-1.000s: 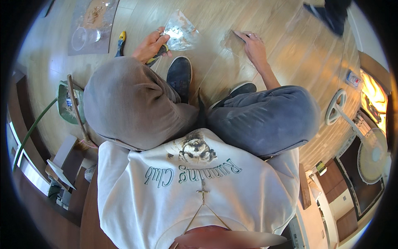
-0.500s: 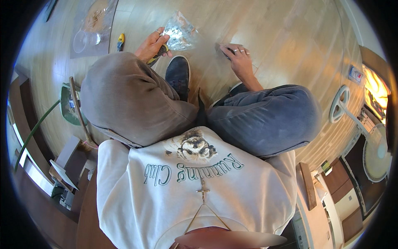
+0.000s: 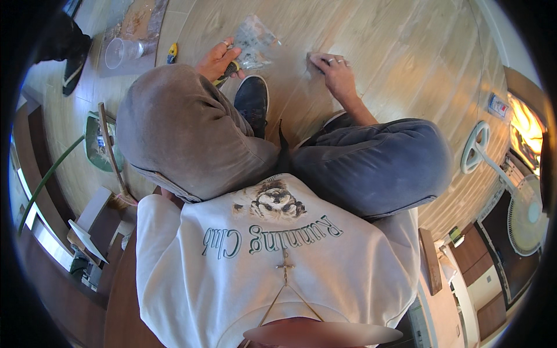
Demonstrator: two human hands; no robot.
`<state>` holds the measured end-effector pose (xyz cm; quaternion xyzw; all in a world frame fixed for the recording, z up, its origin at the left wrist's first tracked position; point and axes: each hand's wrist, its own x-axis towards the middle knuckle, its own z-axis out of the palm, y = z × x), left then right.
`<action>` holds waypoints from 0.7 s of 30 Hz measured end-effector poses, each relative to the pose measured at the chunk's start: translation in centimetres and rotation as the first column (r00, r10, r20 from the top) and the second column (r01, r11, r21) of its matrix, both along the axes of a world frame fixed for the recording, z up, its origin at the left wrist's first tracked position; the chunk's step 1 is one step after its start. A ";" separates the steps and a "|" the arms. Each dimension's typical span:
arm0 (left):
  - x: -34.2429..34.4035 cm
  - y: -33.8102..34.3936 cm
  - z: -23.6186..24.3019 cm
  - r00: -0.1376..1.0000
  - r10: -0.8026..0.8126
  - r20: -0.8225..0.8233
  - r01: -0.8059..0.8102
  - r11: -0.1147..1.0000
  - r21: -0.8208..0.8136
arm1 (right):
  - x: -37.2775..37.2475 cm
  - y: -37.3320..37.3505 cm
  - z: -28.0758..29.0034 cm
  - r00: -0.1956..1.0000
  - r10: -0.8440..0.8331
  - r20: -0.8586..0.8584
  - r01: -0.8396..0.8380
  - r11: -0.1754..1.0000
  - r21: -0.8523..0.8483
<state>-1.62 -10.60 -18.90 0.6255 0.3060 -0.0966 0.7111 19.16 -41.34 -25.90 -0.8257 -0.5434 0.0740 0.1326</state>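
My L hand [image 3: 217, 58] grips a yellow-black handled tool [image 3: 227, 72] by the clear crumpled plastic bag [image 3: 253, 43]; R hand [image 3: 331, 68] pressed flat, fingers together, on the pale wood-plank floor [image 3: 394, 52].

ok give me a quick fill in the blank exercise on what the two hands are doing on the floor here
1. The left hand grips a tool with a black and ____ handle.
2. The right hand presses flat on the pale wooden ____.
3. A crumpled clear plastic bag lies between the two ____.
4. A clear plastic cup lies on its ____ on the brown mat.

Missing words: yellow; floor; hands; side
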 end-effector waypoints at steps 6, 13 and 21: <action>0.0 0.7 -1.3 0.999 0.013 0.045 -0.012 1.000 -0.028 | -1.2 -4.1 -0.2 0.985 0.111 -0.132 -0.130 0.981 -0.144; 0.1 0.0 -0.6 0.998 -0.040 0.052 0.043 0.998 -0.054 | -1.7 -3.1 -0.3 0.997 -0.082 -0.011 0.083 0.996 0.042; 0.7 -0.1 0.0 0.999 -0.027 0.032 0.028 0.999 -0.023 | -0.4 -4.7 0.8 0.992 -0.008 -0.122 -0.003 0.996 -0.092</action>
